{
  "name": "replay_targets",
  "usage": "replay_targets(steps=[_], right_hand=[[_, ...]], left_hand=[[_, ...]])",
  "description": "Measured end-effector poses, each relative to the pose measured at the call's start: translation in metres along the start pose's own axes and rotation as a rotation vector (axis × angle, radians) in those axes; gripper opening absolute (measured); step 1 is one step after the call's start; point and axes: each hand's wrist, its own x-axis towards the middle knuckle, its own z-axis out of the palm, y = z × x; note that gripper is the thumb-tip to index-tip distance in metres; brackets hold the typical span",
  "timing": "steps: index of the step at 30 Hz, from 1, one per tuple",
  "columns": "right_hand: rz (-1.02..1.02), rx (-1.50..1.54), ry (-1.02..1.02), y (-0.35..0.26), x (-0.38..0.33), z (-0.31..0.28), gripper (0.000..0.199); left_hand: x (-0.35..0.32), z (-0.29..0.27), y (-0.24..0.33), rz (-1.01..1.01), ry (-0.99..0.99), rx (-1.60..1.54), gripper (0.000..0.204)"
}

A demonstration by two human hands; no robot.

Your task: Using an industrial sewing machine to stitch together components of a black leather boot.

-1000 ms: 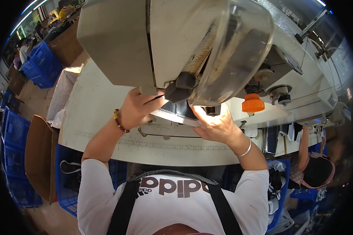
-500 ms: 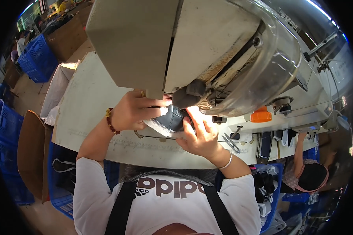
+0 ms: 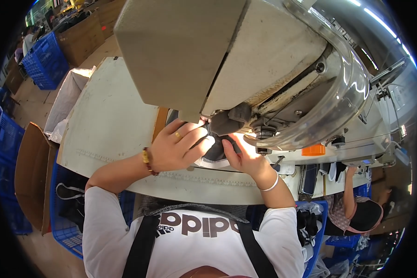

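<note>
A dark shoe upper (image 3: 216, 152) with a pale edge lies on the white sewing table (image 3: 111, 111), under the head of a sewing machine (image 3: 264, 51). From the left, my left hand (image 3: 183, 144) presses on it, fingers bent and pressed close together near the needle area. My right hand (image 3: 246, 160) grips its right side, with the thumb on top and the other fingers partly hidden in bright light. The machine's head hides the needle and the far part of the upper.
A clear curved guard (image 3: 352, 97) juts out at the machine's right. An orange block (image 3: 313, 150) and a phone (image 3: 309, 180) lie right of my hands. Blue crates (image 3: 69, 231) flank me, the right one holding shoe parts. Another person (image 3: 356, 211) sits at far right.
My left hand has moved over the upper, covering more of it. My right fingers have drawn in around its right side. The upper has turned, and the whole view has shifted slightly.
</note>
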Motion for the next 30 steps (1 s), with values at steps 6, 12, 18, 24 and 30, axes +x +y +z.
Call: replay_targets(steps=[6,12,18,24,30], right_hand=[[0.100,0.204,0.106,-0.003,-0.001,0.012,0.015],[0.098,-0.135,-0.057,-0.001,-0.037,0.031,0.023],[-0.333,-1.360,-0.439,0.027,-0.082,0.087,0.047],[-0.562,-1.591,-0.415,0.039,-0.057,0.070,0.048],[-0.824,-1.955,-0.349,0.017,-0.001,0.024,0.036]], left_hand=[[-0.013,0.016,-0.003,-0.019,0.124,-0.082,0.016],[-0.007,0.009,-0.013,-0.024,0.067,-0.213,0.014],[-0.004,0.000,-0.013,-0.038,-0.015,-0.239,0.013],[0.001,0.001,-0.014,0.044,0.008,-0.163,0.014],[-0.002,0.001,-0.012,0.029,-0.005,-0.092,0.023]])
